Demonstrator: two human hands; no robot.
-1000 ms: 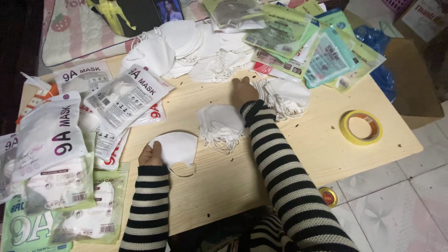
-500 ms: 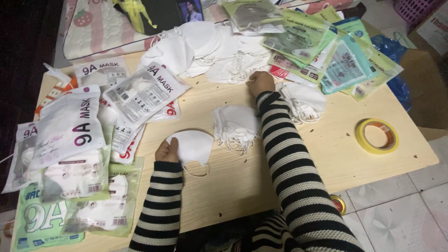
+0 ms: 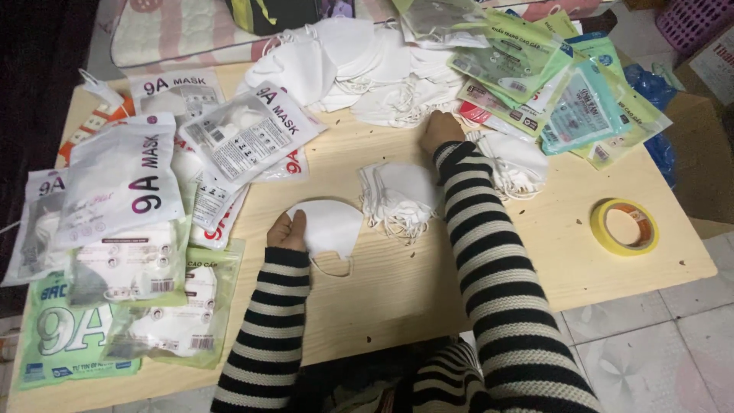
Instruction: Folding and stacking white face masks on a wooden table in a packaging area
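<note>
The left hand (image 3: pixel 288 231) has its fingers closed on the left edge of a folded white mask (image 3: pixel 330 226), which lies flat on the bench (image 3: pixel 397 283), long axis pointing right. The right hand (image 3: pixel 439 130) reaches beyond, fingers curled at the loose mask pile (image 3: pixel 359 61); its grip cannot be told.

- A roll of yellow tape (image 3: pixel 625 226) is laid flat near the right edge of the wooden table (image 3: pixel 397 294).
- White and green mask packets (image 3: pixel 122 229) are heaped along the left side.
- Green and teal packets (image 3: pixel 566 84) are spread at the far right.
- Pale floor tiles (image 3: pixel 657 352) are seen below the table.
</note>
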